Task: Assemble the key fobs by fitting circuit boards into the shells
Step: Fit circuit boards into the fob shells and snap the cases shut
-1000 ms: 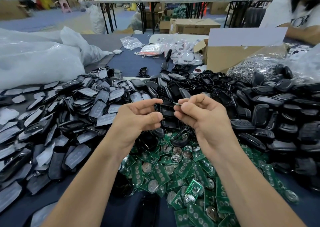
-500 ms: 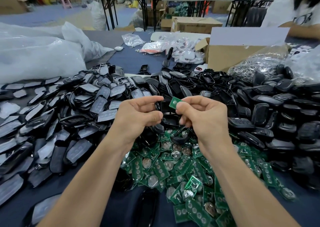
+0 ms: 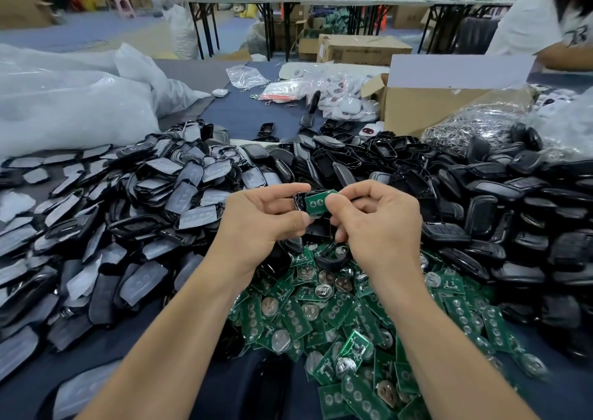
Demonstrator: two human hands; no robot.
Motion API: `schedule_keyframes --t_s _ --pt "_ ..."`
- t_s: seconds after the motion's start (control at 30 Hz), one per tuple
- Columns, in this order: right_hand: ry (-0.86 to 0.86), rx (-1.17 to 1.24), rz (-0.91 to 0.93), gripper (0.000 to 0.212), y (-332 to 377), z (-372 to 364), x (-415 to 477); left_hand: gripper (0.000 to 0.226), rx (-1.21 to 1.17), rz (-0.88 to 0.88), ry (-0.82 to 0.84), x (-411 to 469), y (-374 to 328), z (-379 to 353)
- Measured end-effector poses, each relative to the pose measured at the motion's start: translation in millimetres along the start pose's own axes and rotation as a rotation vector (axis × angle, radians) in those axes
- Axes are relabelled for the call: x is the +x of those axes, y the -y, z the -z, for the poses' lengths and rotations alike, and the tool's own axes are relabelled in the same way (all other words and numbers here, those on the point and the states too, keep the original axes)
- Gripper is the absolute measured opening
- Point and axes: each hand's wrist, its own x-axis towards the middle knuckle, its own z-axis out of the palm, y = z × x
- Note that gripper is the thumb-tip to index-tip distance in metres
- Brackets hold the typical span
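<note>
The left hand (image 3: 256,224) grips a black shell (image 3: 299,202) by its left end. The right hand (image 3: 378,224) pinches 1 green circuit board (image 3: 316,202), tilted over the shell's open face with its long axis running left to right. Seating it looks like the right hand's job.

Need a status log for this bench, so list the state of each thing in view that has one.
left hand: grips the shell.
right hand: pinches the circuit board.
shell: held up above the piles.
circuit board: tilted against the shell, not plainly seated.
loose circuit boards: heaped below the hands.
loose shells: heaped.
cardboard box: flap open.
</note>
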Motion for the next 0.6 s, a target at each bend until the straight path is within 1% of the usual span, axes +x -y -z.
schedule_keyframes --t_s 0.1,0.4,0.53,0.6 --pt "-0.024 -0.059 0.017 0.016 0.4 -0.3 -1.7 0.041 0.000 -0.003 -0.015 -1.3 -0.4 -3.2" --pt "-0.082 -0.071 -0.005 0.017 -0.2 -4.3 -5.5 0.044 -0.021 -0.002 -0.018 -2.6 0.2 -5.0" --pt "-0.117 -0.115 0.025 0.019 -0.5 -6.0 -6.2 0.041 -0.039 -0.001 -0.027 -4.1 -1.0 -4.7" --pt "-0.131 -0.149 0.043 0.021 -0.9 -7.1 -6.9 0.036 -0.056 0.008 -0.052 -5.1 -1.6 -7.2"
